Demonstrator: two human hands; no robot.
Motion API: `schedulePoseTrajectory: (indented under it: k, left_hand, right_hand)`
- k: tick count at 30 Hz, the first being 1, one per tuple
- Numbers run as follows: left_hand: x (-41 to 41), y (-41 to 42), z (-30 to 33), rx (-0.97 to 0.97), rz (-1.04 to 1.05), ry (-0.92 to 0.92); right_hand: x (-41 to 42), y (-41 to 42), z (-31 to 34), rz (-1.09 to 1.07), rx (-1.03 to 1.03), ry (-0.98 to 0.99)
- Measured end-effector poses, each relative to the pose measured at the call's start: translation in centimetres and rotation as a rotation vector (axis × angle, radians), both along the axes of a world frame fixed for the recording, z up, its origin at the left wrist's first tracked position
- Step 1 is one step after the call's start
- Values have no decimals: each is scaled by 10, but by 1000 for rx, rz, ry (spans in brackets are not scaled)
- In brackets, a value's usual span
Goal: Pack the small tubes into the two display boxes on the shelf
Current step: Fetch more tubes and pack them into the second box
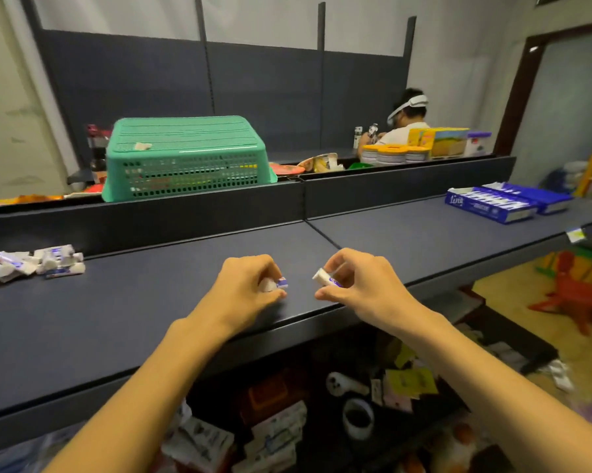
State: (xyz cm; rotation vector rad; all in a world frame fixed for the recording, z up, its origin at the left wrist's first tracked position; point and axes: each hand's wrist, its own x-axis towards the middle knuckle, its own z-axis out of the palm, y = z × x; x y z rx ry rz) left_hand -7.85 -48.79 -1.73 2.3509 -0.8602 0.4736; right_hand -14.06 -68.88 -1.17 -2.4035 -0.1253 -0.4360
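Note:
My left hand (250, 285) hovers over the dark shelf (151, 319) near its front edge, fingers curled round a small white-and-blue tube (278, 284). Just to its right, my right hand (359, 281) pinches another small tube (325, 277) between thumb and fingers. A pile of several loose small tubes (31, 262) lies at the far left of the shelf. Two blue display boxes (506, 201) stand side by side at the far right of the shelf, with white tubes lined up inside.
An upturned green plastic basket (185, 158) sits behind the shelf's back rail. Another person (407, 121) works beyond it beside yellow-lidded jars (393, 153). Below the shelf lie mixed goods, with red plastic furniture (574, 291) at the right.

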Motion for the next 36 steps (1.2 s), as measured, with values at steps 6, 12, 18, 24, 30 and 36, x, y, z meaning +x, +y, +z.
schedulePoseTrajectory:
  k: [6, 12, 18, 24, 30, 36]
  left_hand:
    - [27, -105, -8, -7, -84, -59]
    - [79, -211, -11, 27, -121, -110]
    - [122, -304, -7, 116, -126, -117]
    - [142, -396, -8, 109, -147, -124]
    - [143, -495, -8, 61, -102, -144]
    - [130, -594, -6, 40, -48, -119]
  right_hand:
    - [17, -97, -4, -54, -152, -78]
    - [57, -199, 0, -105, -291, -90]
    - [91, -295, 5, -102, -480, -90]
    - [111, -391, 3, -98, -417, -73]
    - [125, -498, 4, -26, -420, -82]
    - [134, -602, 11, 45, -445, -115]
